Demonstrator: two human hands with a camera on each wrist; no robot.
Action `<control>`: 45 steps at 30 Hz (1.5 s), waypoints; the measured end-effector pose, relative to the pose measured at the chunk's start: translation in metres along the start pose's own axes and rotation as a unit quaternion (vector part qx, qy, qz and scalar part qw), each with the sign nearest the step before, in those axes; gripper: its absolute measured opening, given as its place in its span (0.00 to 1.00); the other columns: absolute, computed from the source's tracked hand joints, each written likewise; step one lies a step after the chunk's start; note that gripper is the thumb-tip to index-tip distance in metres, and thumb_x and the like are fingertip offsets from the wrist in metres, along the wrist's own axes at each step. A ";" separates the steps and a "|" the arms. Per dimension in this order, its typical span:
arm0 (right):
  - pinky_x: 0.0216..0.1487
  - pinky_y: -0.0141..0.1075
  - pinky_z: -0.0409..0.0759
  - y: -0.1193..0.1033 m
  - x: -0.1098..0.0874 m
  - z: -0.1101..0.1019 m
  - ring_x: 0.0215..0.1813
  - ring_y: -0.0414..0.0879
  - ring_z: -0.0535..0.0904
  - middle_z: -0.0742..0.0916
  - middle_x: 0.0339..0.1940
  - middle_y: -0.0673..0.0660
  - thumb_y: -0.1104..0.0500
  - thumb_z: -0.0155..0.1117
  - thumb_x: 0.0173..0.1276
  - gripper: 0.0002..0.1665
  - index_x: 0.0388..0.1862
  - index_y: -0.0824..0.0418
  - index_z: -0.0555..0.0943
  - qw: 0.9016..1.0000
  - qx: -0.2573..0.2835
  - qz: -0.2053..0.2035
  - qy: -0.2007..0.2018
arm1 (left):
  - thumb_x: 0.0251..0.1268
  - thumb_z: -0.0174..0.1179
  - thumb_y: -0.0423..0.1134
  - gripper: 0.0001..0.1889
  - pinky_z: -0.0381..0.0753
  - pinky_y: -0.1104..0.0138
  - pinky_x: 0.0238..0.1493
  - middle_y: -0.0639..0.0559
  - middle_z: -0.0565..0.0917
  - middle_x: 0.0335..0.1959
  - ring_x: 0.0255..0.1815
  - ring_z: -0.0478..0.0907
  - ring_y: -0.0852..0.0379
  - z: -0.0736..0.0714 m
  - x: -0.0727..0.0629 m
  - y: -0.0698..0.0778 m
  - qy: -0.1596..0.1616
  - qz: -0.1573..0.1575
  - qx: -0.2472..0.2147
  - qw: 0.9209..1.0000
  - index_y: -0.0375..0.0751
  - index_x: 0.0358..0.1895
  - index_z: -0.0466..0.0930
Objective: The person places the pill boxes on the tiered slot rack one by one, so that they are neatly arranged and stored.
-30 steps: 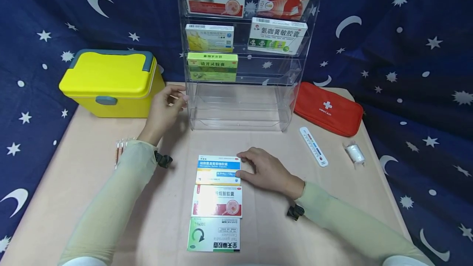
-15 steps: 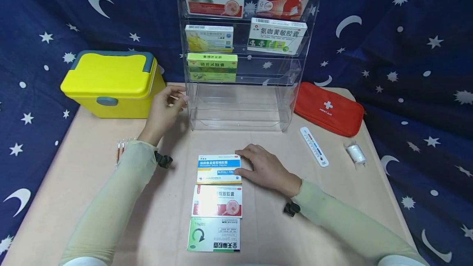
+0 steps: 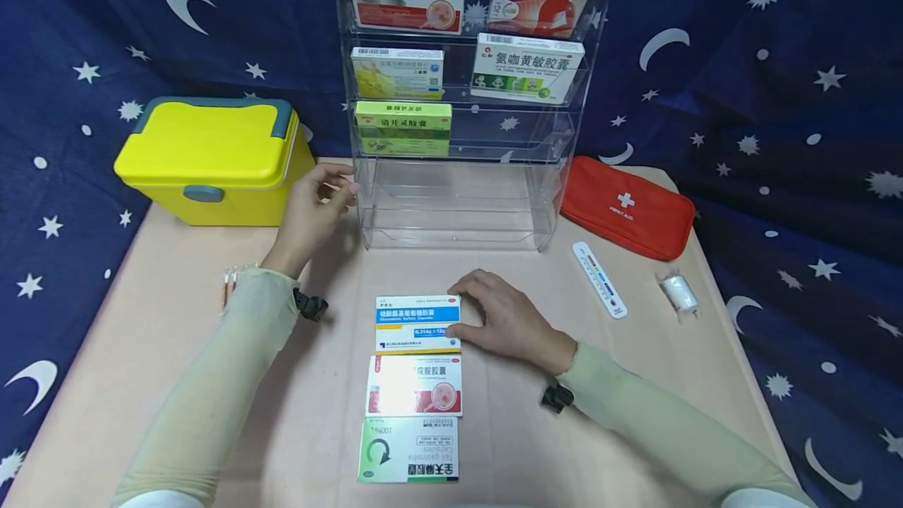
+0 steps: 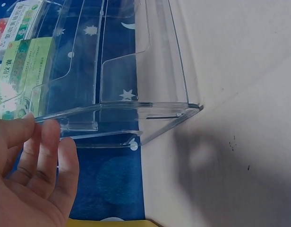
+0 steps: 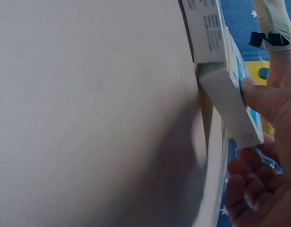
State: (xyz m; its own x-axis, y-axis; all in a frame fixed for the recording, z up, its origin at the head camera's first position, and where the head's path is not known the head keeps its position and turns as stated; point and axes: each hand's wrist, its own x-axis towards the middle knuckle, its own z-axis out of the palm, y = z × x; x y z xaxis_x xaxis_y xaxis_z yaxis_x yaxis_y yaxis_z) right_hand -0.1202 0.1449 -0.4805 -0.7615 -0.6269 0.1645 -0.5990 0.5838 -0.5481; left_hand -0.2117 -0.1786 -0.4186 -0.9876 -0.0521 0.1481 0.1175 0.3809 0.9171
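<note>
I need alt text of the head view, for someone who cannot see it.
A person's right hand grips a blue-and-white medicine box, the farthest of three in a column on a table; the left hand touches a clear rack holding five boxes.

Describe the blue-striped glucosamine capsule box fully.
The glucosamine capsule box is flat, rectangular, seemingly cardboard: white with a blue title band, smaller blue label and yellow-orange strips. It looks shut, printed face up, its far edge tilted off the table. The right-hand grip pinches its right side, thumb on the printed face. It sits just beyond the red-and-white capsule box; contact there is unclear.
</note>
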 end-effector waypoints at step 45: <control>0.30 0.30 0.81 0.001 0.018 -0.071 0.47 0.49 0.79 0.82 0.52 0.60 0.76 0.78 0.54 0.22 0.47 0.65 0.82 0.962 0.141 -0.070 0.221 | 0.74 0.62 0.35 0.15 0.83 0.68 0.37 0.41 0.82 0.42 0.37 0.81 0.43 0.001 0.000 -0.001 0.007 0.011 -0.005 1.000 0.34 0.58 0.79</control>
State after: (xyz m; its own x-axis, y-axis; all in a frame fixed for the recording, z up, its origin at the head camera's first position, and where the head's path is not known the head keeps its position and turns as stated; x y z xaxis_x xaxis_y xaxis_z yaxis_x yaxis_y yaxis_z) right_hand -0.1517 0.1711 -0.4197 -0.7463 -0.3725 0.5517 -0.6600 0.3070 -0.6856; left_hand -0.2119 -0.1781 -0.4201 -0.9833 -0.0567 0.1730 0.1398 0.3731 0.9172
